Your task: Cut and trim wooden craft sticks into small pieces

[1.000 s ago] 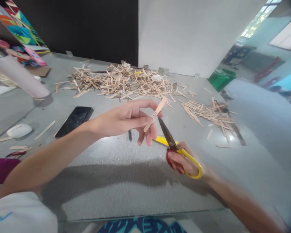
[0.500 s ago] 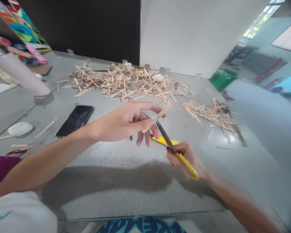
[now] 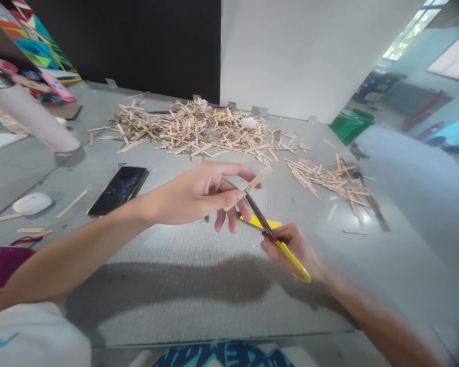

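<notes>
My left hand (image 3: pixel 201 196) pinches a flat wooden craft stick (image 3: pixel 260 177) between thumb and fingers, above the table. A small notch or mark shows on the stick near my thumb. In my right hand (image 3: pixel 290 247) is a pair of scissors (image 3: pixel 258 211) with a yellow handle (image 3: pixel 295 262). Its dark blade tips meet the stick's edge by my left thumb; whether they cut into it I cannot tell. Below the blades lies a yellow ridged tool (image 3: pixel 258 221), perhaps a utility knife, partly hidden by my hands.
A big heap of wooden sticks (image 3: pixel 199 127) spreads along the back, with a smaller pile (image 3: pixel 325 178) to the right. At left are a phone (image 3: pixel 118 191), a white mouse (image 3: pixel 32 203), a pale bottle (image 3: pixel 34 112) and loose sticks. A green bin (image 3: pixel 350 125) stands beyond.
The scissors and my right hand have shifted very slightly left. My left hand keeps the stick in almost the same place.
</notes>
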Action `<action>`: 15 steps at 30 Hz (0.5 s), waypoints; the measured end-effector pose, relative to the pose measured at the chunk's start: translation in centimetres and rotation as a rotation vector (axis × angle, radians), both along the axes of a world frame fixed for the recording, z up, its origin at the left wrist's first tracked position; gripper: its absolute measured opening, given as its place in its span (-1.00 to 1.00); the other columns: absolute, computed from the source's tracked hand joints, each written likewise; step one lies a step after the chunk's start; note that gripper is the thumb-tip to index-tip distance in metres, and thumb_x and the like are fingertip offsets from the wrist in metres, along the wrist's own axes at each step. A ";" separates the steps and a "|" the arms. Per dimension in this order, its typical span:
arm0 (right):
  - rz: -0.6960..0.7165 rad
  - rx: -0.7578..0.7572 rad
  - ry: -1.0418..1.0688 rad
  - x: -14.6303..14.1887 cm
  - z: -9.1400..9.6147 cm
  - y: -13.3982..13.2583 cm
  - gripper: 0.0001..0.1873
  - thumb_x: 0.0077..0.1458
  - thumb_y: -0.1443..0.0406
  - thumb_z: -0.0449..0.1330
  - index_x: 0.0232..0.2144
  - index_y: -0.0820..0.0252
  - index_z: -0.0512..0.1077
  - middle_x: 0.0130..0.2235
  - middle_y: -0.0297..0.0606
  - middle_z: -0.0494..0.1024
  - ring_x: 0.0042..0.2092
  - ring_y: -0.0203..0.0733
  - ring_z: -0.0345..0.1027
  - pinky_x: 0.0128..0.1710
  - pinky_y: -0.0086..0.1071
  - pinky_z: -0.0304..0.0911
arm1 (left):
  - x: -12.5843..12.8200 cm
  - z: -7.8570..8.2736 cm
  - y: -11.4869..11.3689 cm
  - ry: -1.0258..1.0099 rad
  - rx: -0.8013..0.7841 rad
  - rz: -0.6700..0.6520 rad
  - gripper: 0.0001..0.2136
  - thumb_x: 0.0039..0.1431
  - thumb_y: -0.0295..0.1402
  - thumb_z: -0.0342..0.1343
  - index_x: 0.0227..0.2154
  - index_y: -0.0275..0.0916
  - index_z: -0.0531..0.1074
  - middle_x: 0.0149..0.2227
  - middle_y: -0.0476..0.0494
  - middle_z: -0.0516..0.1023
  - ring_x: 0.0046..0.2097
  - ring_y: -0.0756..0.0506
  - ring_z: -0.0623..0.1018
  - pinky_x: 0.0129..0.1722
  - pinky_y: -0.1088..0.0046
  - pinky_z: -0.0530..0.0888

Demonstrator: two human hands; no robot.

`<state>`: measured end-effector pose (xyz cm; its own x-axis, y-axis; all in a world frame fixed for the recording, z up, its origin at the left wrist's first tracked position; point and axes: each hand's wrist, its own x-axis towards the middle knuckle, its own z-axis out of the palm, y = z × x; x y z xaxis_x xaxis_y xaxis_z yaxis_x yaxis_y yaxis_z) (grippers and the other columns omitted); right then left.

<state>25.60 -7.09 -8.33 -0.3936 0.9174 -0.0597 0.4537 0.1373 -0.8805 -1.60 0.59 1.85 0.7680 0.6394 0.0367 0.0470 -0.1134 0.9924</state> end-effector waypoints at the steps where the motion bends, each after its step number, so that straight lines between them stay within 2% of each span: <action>1: -0.004 0.004 -0.008 -0.1 0.1 0.0 -0.54 0.29 0.13 0.23 -0.59 0.11 0.20 -0.54 -0.45 0.10 -0.50 -0.36 -0.05 -0.54 -0.39 -0.15 | 0.1 0.0 0.0 -0.001 -0.005 0.000 -0.73 0.47 -0.32 0.24 0.14 -0.21 0.47 -0.26 -0.14 0.77 -0.40 -0.09 0.75 -0.51 0.53 0.57; 7: -0.026 0.047 -0.035 -0.5 0.7 -0.6 -0.54 0.27 0.14 0.18 -0.62 0.07 0.14 -0.58 -0.44 0.07 -0.53 -0.35 -0.08 -0.55 -0.37 -0.18 | 0.2 -0.1 -0.2 -0.083 -0.064 -0.076 -0.82 0.52 -0.33 0.17 0.09 -0.17 0.41 -0.32 -0.09 0.72 -0.44 -0.06 0.69 -0.50 0.50 0.57; 10: -0.009 0.053 -0.002 -0.5 0.2 -0.9 -0.53 0.28 0.16 0.17 -0.61 0.06 0.11 -0.58 -0.45 0.06 -0.51 -0.34 -0.09 -0.54 -0.36 -0.17 | 0.0 -0.5 -0.2 -0.123 -0.083 -0.133 -0.77 0.53 -0.27 0.18 0.13 -0.15 0.42 -0.36 -0.09 0.70 -0.48 -0.06 0.66 -0.52 0.47 0.56; 15: 0.056 0.011 0.082 -0.4 -0.4 -1.0 -0.50 0.34 0.16 0.19 -0.59 0.06 0.11 -0.57 -0.47 0.06 -0.52 -0.35 -0.09 -0.54 -0.35 -0.14 | 0.1 -1.3 -0.1 -0.173 -0.121 -0.130 -0.73 0.53 -0.13 0.19 0.13 -0.12 0.46 -0.46 -0.06 0.66 -0.54 -0.07 0.61 -0.55 0.46 0.51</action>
